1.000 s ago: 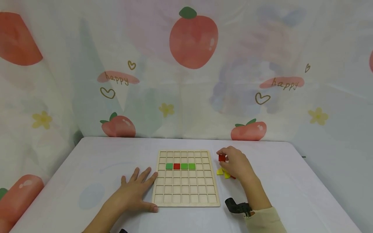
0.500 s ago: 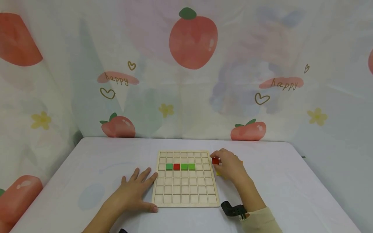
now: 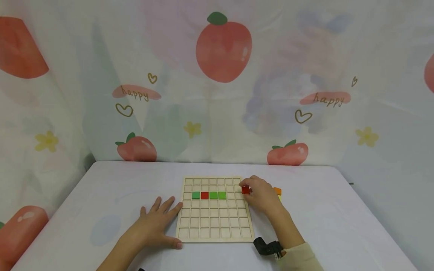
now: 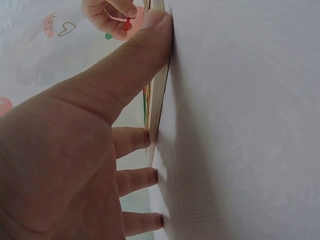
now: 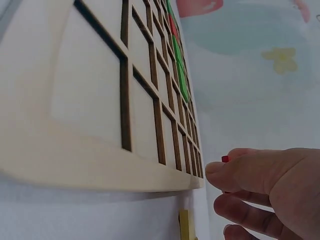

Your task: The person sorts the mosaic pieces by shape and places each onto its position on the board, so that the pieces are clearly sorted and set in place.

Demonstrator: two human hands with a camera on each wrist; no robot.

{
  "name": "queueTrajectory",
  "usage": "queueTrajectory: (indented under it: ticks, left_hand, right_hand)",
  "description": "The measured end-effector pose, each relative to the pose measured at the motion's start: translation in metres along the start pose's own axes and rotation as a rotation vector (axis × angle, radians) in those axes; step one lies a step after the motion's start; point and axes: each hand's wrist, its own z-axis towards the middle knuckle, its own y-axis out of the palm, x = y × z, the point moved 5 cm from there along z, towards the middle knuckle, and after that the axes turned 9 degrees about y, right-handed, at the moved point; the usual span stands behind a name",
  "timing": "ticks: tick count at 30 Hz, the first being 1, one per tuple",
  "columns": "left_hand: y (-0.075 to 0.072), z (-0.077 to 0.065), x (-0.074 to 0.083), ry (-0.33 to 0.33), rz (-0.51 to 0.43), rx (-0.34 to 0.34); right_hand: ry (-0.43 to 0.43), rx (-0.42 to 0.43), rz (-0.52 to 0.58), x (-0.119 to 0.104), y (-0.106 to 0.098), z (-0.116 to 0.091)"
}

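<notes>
A wooden grid board (image 3: pixel 214 223) lies on the table, with a row of square tiles in its third row from the far edge: a teal-green tile (image 3: pixel 196 195), a red tile (image 3: pixel 205 195) and two bright green tiles (image 3: pixel 217 195). Between thumb and fingers my right hand (image 3: pixel 262 195) pinches another red tile (image 3: pixel 245 190), held above the board's right edge. My left hand (image 3: pixel 154 222) lies spread at the board's left side. Its thumb and index finger touch the board's edge in the left wrist view, the other fingers resting on the table.
Orange (image 3: pixel 277 191) and yellow tiles (image 3: pixel 279 197) lie right of the board, partly hidden behind my right hand. A patterned cloth backdrop (image 3: pixel 223 113) rises behind the white table (image 3: pixel 135 180).
Carrying the red tile, my right hand has moved left from the loose tiles to the board's right edge. My left hand keeps its place.
</notes>
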Motion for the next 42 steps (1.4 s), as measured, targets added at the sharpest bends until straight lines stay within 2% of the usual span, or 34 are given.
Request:
queueTrajectory:
  ticks: [14,24,42]
  left_hand:
    - [-0.004,-0.002,0.002,0.004,-0.002,0.007]
    - [-0.004,0.000,0.001,-0.001,-0.005,0.000]
    - [-0.001,-0.002,0.001,0.010,-0.002,-0.001]
  right_hand:
    - [-0.006,-0.027,0.002,-0.006,0.006,0.000]
    - [-0.008,-0.088,0.044,-0.011,0.009,0.000]
    - [-0.049,-0.095,0.056,-0.013,0.014,-0.005]
